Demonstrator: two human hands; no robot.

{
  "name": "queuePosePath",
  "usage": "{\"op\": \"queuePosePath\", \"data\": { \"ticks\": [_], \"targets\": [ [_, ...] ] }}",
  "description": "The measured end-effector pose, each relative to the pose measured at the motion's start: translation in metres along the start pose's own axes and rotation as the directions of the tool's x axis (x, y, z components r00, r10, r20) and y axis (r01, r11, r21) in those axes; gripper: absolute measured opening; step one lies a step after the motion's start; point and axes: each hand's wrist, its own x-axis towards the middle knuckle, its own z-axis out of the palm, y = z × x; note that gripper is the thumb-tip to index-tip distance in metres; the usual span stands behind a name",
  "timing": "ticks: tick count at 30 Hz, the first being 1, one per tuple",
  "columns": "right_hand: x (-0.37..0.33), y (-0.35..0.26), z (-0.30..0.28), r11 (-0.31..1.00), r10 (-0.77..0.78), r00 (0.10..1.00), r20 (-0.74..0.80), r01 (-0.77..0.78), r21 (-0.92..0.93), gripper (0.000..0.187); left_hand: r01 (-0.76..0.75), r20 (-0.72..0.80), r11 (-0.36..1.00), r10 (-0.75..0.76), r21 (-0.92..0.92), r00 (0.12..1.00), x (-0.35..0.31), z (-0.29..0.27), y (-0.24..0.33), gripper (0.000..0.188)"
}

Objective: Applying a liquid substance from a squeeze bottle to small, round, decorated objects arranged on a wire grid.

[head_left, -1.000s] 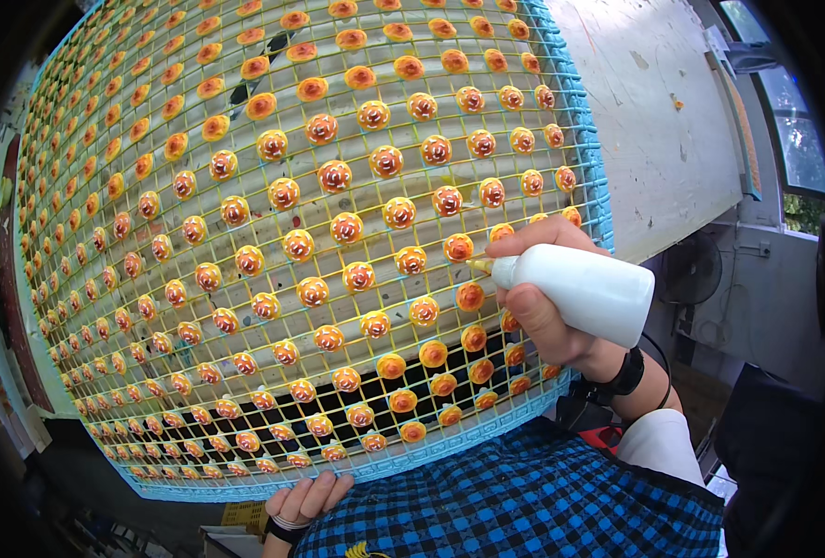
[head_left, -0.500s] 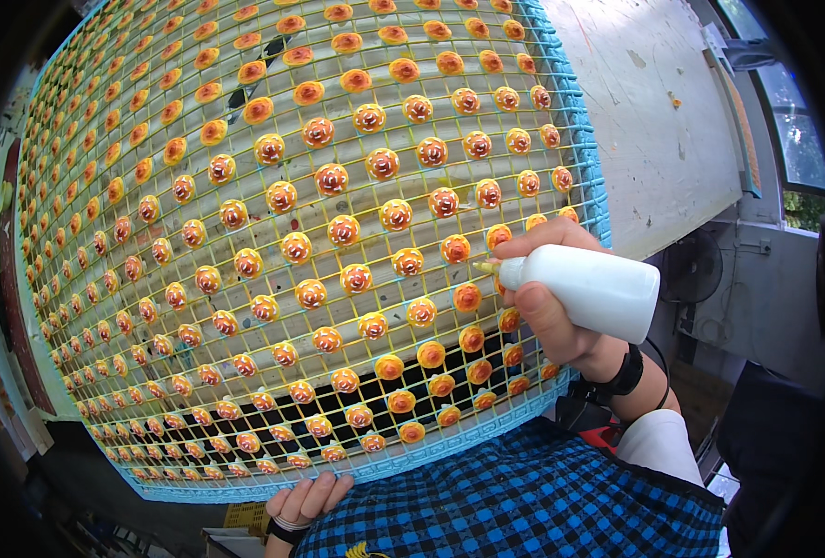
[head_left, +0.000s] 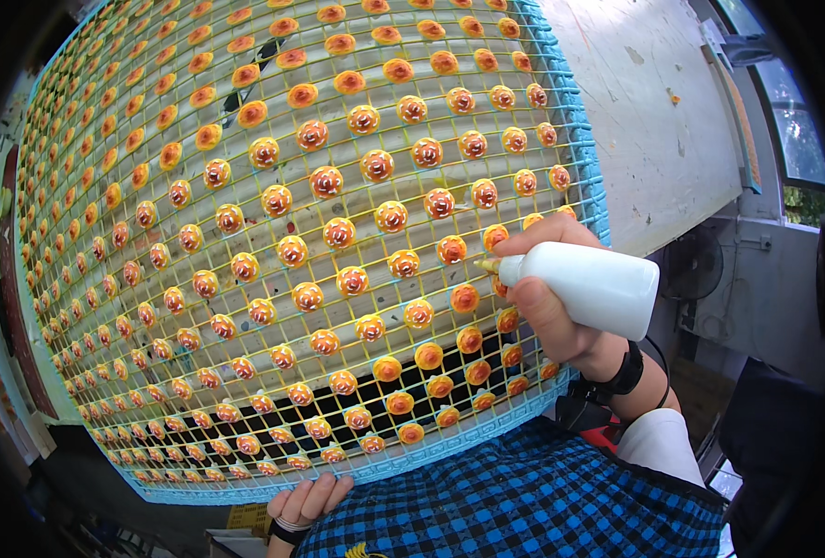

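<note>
A large grid panel (head_left: 273, 260) of yellow bars with a light-blue braided border (head_left: 582, 139) spans most of the view. Rows of small orange-yellow rosettes sit on its crossings, and many in the middle and lower rows carry white marks. My right hand (head_left: 561, 316) is wrapped round a white squeeze bottle (head_left: 594, 286), tilted with its yellowish nozzle (head_left: 487, 266) pointing left, close by a rosette (head_left: 451, 249) with white marks. At the panel's lower border, my left hand (head_left: 310, 500) curls its fingers over the edge; its thumb is hidden.
A pale, paint-flecked tabletop (head_left: 650, 112) extends right of the panel. Beyond it are a fan (head_left: 691, 263) and a window (head_left: 794, 121). A blue-and-black checked cloth (head_left: 515, 493) covers my lap below the border. A yellow crate (head_left: 248, 517) shows at bottom left.
The panel's rosettes appear slightly further left in the view. The bottle remains in my right hand almost in place, and my left hand stays on the lower border.
</note>
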Motion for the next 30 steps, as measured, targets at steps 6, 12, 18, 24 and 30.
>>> {"op": "queuePosePath", "data": {
  "ticks": [6, 12, 18, 24, 30],
  "targets": [
    [-0.003, 0.001, 0.000, 0.996, 0.080, 0.996, -0.026, -0.079, 0.042, 0.013, 0.026, -0.167, 0.998, -0.016, 0.057, 0.986, 0.001, 0.013, 0.001, 0.035],
    [-0.004, -0.001, 0.002, 0.981, 0.166, 0.986, -0.035, -0.161, 0.113, 0.011, -0.120, -0.157, 0.983, 0.141, 0.139, 0.977, -0.002, 0.015, -0.012, 0.037],
    [-0.004, 0.002, 0.004, 0.988, 0.130, 0.990, -0.056, -0.124, 0.095, 0.011, -0.115, -0.110, 0.985, 0.130, 0.131, 0.985, -0.001, 0.010, -0.011, 0.038],
    [-0.004, 0.000, 0.005, 0.973, 0.186, 0.980, -0.065, -0.174, 0.152, 0.012, -0.147, -0.108, 0.975, 0.166, 0.166, 0.980, -0.004, 0.011, -0.014, 0.039],
    [-0.005, 0.003, 0.004, 0.981, 0.146, 0.987, -0.073, -0.135, 0.139, 0.016, -0.155, -0.046, 0.975, 0.165, 0.162, 0.985, -0.004, 0.007, -0.014, 0.042]
  ]
}}
